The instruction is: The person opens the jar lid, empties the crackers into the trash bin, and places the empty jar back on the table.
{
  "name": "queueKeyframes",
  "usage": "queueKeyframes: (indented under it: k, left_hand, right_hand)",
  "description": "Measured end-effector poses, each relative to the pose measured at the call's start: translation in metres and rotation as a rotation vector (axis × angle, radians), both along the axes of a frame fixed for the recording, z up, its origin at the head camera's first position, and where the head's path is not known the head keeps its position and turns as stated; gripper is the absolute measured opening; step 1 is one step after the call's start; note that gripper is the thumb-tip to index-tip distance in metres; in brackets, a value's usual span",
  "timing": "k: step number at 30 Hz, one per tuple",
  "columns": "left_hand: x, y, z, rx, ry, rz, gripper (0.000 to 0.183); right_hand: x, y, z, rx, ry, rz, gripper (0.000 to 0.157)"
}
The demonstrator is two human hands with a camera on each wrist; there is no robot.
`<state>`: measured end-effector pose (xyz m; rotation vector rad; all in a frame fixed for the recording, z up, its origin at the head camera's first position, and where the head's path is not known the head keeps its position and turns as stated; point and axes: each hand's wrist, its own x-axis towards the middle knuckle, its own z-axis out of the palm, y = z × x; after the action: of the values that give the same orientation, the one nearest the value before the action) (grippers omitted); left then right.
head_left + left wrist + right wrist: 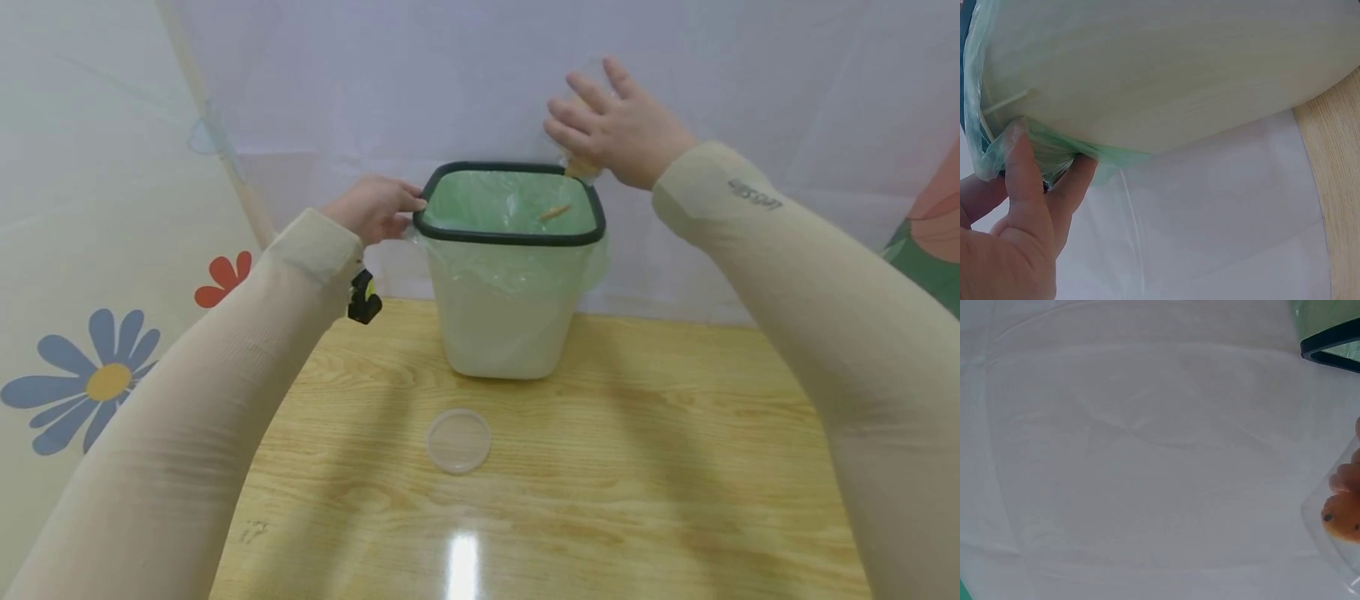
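A pale bin (506, 317) with a dark rim (510, 239) and a green plastic liner (487, 200) stands on the table. My left hand (375, 208) grips the rim at its left side; in the left wrist view the fingers press the folded liner (1054, 147) against the bin's outside. Over the rim's back right corner, my right hand (611, 121) holds a clear plastic container (1317, 515) tilted. Orange pieces (1342, 515) with dark spots show inside it. Lower down, a thin orange piece (555, 212) appears against the liner's inner wall. My right thumb is hidden.
A round clear lid (458, 442) lies on the wooden table (637, 467) in front of the bin. Behind stands a white cloth backdrop (420, 75), with printed flowers (105, 382) at the left. A small black device (364, 298) hangs by the left wrist.
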<state>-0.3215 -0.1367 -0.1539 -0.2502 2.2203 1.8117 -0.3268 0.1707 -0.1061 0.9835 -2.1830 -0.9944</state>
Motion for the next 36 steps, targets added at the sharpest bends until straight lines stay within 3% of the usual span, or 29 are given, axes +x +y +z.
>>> queueKeyframes:
  k: [9, 21, 36]
  left_hand:
    - [-0.0016, 0.0008, -0.0016, -0.023, 0.008, 0.001, 0.052]
    - [-0.0011, -0.0017, -0.0024, -0.014, 0.002, 0.008, 0.053]
    - [-0.0004, -0.0008, -0.0014, -0.015, 0.005, -0.006, 0.053]
  right_hand:
    - [0.0026, -0.002, -0.0004, -0.017, 0.0, 0.007, 0.072]
    - [0.0041, -0.0072, -0.0015, 0.087, 0.013, -0.042, 0.075]
    - [0.0018, -0.0065, -0.001, 0.139, 0.042, 0.001, 0.079]
